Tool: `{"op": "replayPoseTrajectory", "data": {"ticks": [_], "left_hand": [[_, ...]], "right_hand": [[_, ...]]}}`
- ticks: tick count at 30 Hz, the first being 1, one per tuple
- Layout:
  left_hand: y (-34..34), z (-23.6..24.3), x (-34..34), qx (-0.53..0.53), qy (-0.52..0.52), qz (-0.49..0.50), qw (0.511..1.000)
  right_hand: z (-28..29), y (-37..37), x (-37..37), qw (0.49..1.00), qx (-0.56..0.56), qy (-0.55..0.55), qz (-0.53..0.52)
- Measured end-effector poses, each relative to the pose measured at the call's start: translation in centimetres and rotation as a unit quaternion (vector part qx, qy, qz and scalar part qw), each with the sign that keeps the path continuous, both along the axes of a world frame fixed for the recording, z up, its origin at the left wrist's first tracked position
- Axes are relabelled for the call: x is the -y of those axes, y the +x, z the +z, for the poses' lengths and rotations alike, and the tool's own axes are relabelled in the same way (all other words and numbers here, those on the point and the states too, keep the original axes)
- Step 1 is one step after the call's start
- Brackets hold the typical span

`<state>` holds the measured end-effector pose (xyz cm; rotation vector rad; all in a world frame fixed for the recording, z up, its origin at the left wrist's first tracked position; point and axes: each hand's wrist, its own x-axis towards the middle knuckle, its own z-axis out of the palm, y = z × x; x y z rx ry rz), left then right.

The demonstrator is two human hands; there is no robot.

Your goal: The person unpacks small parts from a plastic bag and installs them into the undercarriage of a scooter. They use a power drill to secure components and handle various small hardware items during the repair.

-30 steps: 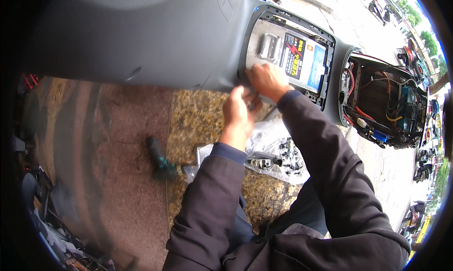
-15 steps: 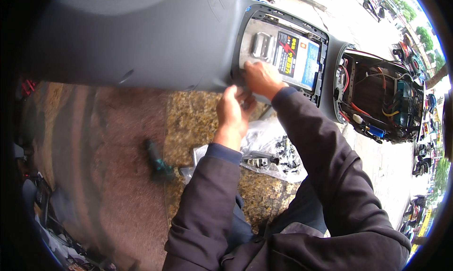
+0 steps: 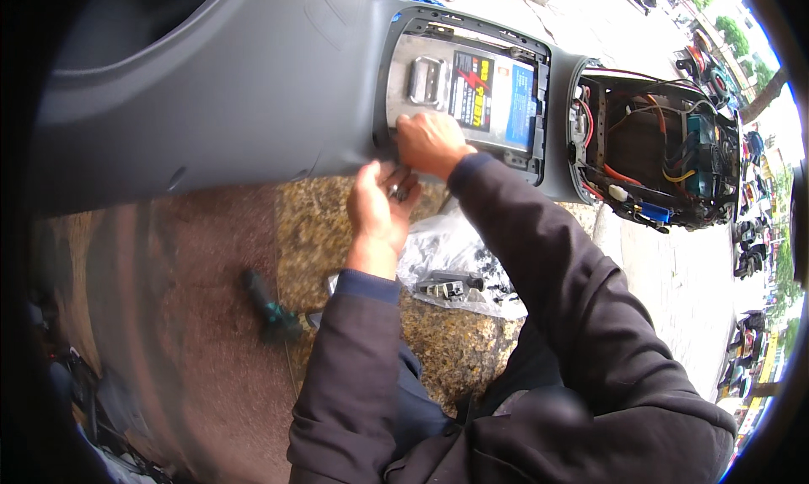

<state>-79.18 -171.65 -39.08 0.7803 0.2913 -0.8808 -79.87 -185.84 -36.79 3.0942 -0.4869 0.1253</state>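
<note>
A silver metal battery (image 3: 406, 52) with black and blue labels and a folding handle sits in the framed opening (image 3: 393, 22) of a grey scooter body (image 3: 253, 88). At the near left corner of that opening, my right hand (image 3: 431, 144) has its fingers closed in a pinch; whatever they grip is hidden. Just below and left, my left hand (image 3: 379, 212) is turned palm up, thumb raised and fingers curled. Something small and shiny shows among those fingers, too small to name. The two hands are close together beside the grey panel.
On the speckled stone slab (image 3: 455, 349) lies a clear plastic bag (image 3: 438, 244) with small dark parts. A metal-and-black part (image 3: 447, 290) rests on it. A teal and black power drill (image 3: 274, 315) lies to the left. Right of the battery, wires fill an uncovered compartment (image 3: 645, 147).
The view has shifted, so the scooter body and both hands appear farther left. My right hand stays at the opening's corner. Shiny bits now show in my left hand's fingers.
</note>
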Motion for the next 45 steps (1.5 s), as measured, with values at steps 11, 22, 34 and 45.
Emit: {"op": "replayPoseTrajectory", "data": {"ticks": [11, 22, 34, 45], "left_hand": [[0.1, 0.0, 0.2, -0.002, 0.012, 0.001, 1.0], [0.3, 0.0, 0.3, -0.017, -0.014, 0.011, 1.0], [0.3, 0.0, 0.6, -0.011, -0.004, 0.016, 1.0], [-0.4, 0.3, 1.1, 0.005, -0.012, -0.009, 1.0]], "right_hand": [[-0.4, -0.3, 0.3, 0.999, 0.01, 0.045, 0.004], [-0.1, -0.5, 0.4, 0.996, -0.007, 0.082, -0.026], [-0.6, -7.9, -1.9, 0.886, 0.163, 0.428, 0.078], [-3.0, -8.9, -2.5, 0.721, 0.257, 0.643, -0.018]]}}
